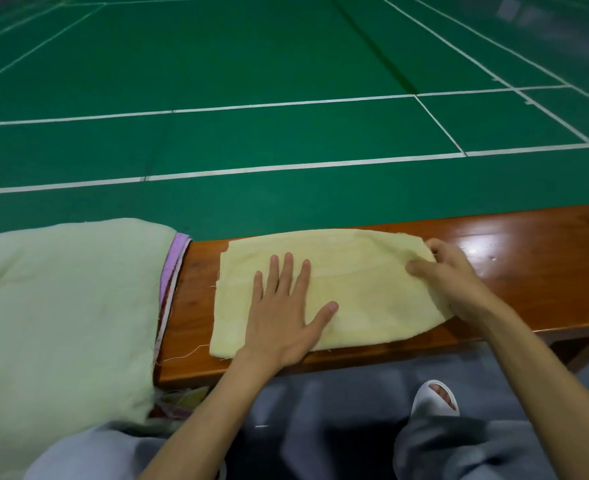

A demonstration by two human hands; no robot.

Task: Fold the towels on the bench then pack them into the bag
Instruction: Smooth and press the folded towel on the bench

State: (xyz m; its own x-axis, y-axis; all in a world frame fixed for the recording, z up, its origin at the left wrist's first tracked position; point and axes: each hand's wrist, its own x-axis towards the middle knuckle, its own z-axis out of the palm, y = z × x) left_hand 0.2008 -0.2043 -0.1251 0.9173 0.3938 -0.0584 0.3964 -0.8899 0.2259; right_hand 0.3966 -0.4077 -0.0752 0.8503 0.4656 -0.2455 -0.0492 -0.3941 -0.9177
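At nine o'clock a heap of pale green towel (61,306) spills over the near edge of the counter (528,265), with a purple cloth (178,251) peeking out from under it. It overhangs far enough that a tug or a knock from a forearm could drag the heap to the floor. Just right of it, at the centre of the view, the yellow towel (362,282) lies flat on the counter, and its near edge reaches the counter's lip. The left hand (282,313) rests on it open, palm down with fingers spread, pinning the left half. At three o'clock of the towel the right hand (449,282) grips the right edge, thumb on top and fingers curled round it. If that hand carries the edge across while the left palm presses only lightly, the thin cloth could slide on the glossy wood. The fold would then land skewed, or the towel would slip off toward the knees. Loose threads at the left corners could snag. No bag is in view.
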